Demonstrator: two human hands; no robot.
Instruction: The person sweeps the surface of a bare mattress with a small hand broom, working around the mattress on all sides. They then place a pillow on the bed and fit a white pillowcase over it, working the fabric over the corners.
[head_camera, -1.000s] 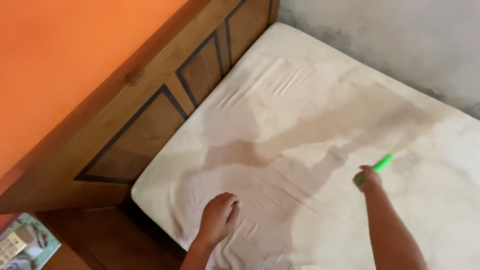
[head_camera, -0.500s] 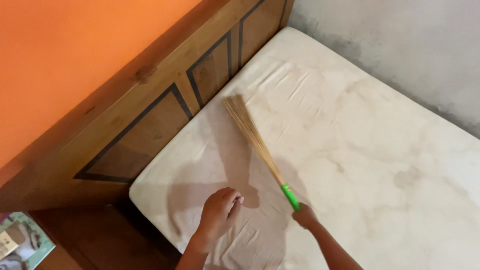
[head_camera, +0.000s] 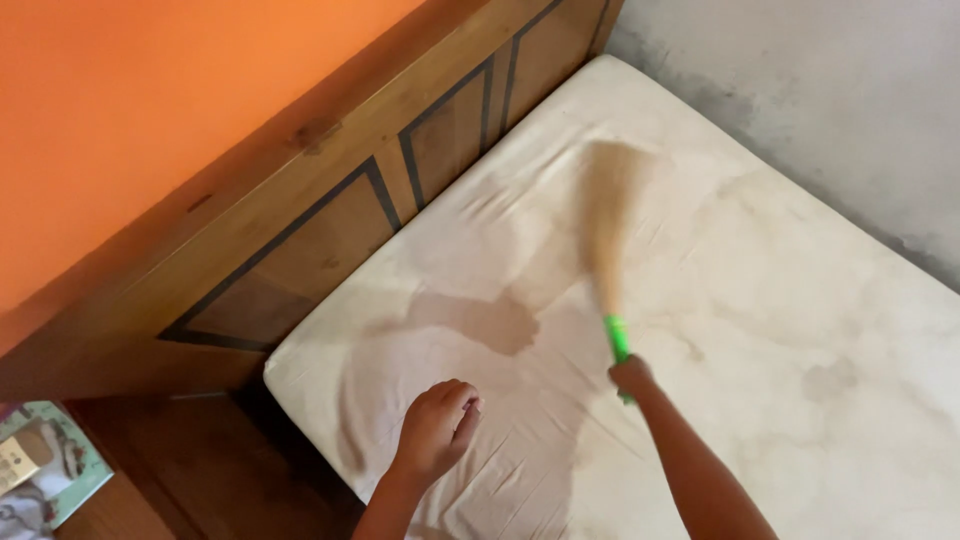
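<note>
Your right hand (head_camera: 632, 377) was closed around the green handle (head_camera: 617, 338) of a straw hand broom (head_camera: 610, 225), gripping it at the lower end so that only a short length of green showed above your fist. The broom pointed away from you, up the bed, and its pale brown bristles were blurred into a wide fan above the cream bed sheet (head_camera: 780, 300); whether they touched the cloth, you could not tell from the view. Your left hand (head_camera: 437, 427) held nothing. It hovered or rested palm down, fingers loosely curled, at the near part of the sheet, just left of the broom hand and close to the mattress corner (head_camera: 290, 375). Contact with the cloth could not be made out.

The sheet was wrinkled near your hands and marked with faint brownish stains, with a darker shadow patch lying between your left hand and the bristles. A wooden headboard (head_camera: 330, 230) with dark-outlined panels ran along the left edge of the mattress, set against an orange wall (head_camera: 150, 90). A grey plastered wall (head_camera: 830, 90) closed off the far side of the bed. At the lower left, beside the dark wooden bed frame, a pale green box (head_camera: 50, 465) lay partly out of view.
</note>
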